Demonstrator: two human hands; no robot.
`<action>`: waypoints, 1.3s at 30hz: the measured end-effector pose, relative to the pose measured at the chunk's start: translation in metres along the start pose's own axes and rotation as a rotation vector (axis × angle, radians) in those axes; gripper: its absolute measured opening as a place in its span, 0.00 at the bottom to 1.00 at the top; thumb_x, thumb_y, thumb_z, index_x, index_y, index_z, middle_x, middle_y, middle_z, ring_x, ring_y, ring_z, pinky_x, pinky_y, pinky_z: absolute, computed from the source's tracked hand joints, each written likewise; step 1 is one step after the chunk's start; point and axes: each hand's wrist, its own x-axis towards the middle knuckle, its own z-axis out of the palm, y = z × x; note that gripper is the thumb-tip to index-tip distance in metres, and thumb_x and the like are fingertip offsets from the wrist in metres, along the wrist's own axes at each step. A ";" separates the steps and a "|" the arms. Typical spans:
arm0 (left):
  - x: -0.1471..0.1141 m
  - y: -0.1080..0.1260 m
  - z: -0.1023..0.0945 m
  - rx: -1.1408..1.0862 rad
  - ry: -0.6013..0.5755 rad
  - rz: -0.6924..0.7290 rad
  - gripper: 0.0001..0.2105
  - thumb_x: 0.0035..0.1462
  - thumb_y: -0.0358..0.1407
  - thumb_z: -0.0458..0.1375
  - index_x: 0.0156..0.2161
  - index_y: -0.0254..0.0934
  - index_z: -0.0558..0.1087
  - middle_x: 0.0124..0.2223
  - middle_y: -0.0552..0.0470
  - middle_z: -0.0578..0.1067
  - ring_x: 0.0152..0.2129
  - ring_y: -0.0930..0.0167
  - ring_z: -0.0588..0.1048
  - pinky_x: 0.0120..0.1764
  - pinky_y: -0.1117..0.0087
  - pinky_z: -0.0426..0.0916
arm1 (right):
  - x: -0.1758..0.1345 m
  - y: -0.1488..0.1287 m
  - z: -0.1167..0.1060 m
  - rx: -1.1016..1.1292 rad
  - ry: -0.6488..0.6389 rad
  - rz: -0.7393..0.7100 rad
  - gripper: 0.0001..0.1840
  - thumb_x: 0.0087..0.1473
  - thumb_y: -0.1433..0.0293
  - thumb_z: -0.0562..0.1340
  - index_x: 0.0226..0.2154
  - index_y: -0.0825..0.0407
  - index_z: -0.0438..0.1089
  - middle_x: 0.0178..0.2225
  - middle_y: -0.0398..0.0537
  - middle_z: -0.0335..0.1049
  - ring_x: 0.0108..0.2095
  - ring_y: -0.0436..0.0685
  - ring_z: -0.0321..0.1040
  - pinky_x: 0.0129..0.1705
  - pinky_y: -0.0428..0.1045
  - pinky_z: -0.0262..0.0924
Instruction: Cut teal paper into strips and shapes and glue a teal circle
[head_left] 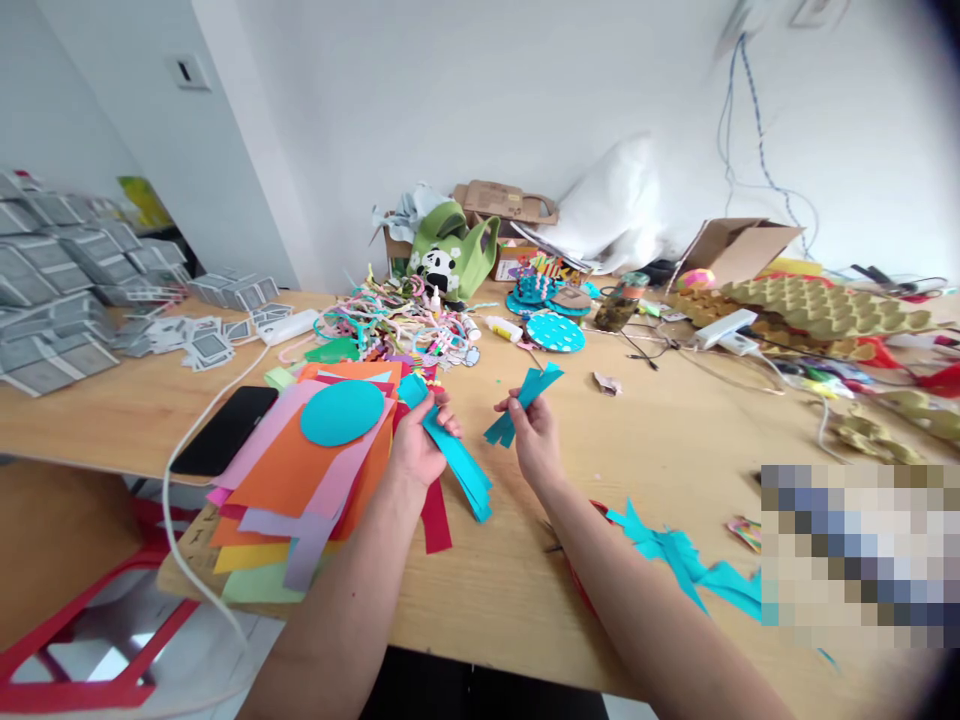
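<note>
My left hand (pixel 424 437) is closed around a sheaf of long blue paper strips (pixel 461 465), which slant down to the right. Between the thumb and fingers of my right hand (pixel 534 430) are shorter blue paper strips (pixel 540 384), some crossing each other. The two hands are apart above the wooden table. Left of my left hand, a blue paper oval (pixel 343 412) lies on a stack of coloured paper (pixel 270 470). A red paper strip (pixel 436 515) hangs below that hand. Blue paper scraps (pixel 675 555) lie beside my right forearm, which partly hides red-handled scissors (pixel 581 590).
A black phone (pixel 225 430) and a white cable (pixel 169 500) are at the left. Behind are tangled craft pieces (pixel 375 325), a glue bottle (pixel 504 329), a dotted blue disc (pixel 555 332) and a jar (pixel 622 303). Egg trays (pixel 832 305) lie at right. A red stool (pixel 97 620) stands below.
</note>
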 end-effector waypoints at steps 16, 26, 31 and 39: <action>-0.001 0.000 0.001 0.006 -0.014 0.007 0.12 0.62 0.34 0.51 0.29 0.32 0.70 0.18 0.57 0.58 0.16 0.77 0.61 0.22 0.76 0.59 | -0.004 -0.002 0.008 -0.112 -0.030 -0.005 0.15 0.53 0.57 0.59 0.35 0.52 0.64 0.30 0.48 0.72 0.33 0.56 0.69 0.36 0.51 0.62; 0.000 -0.001 0.000 0.019 0.024 0.003 0.10 0.60 0.34 0.53 0.29 0.32 0.70 0.19 0.57 0.61 0.16 0.78 0.63 0.22 0.77 0.61 | 0.002 -0.009 0.009 -0.222 -0.045 0.021 0.16 0.56 0.53 0.54 0.29 0.48 0.64 0.27 0.47 0.71 0.32 0.56 0.66 0.36 0.52 0.61; 0.003 -0.004 -0.003 0.149 0.064 0.017 0.08 0.58 0.34 0.56 0.31 0.32 0.72 0.27 0.49 0.72 0.21 0.73 0.71 0.24 0.74 0.65 | 0.022 -0.044 0.007 -0.192 -0.145 0.077 0.17 0.54 0.53 0.56 0.33 0.50 0.64 0.25 0.46 0.74 0.33 0.57 0.70 0.37 0.51 0.62; -0.006 -0.013 0.000 0.339 -0.135 -0.094 0.09 0.56 0.35 0.59 0.30 0.29 0.75 0.36 0.40 0.77 0.33 0.63 0.77 0.35 0.64 0.70 | 0.034 -0.060 0.017 -0.030 -0.327 0.382 0.18 0.48 0.53 0.62 0.31 0.50 0.62 0.29 0.51 0.77 0.20 0.54 0.67 0.21 0.49 0.59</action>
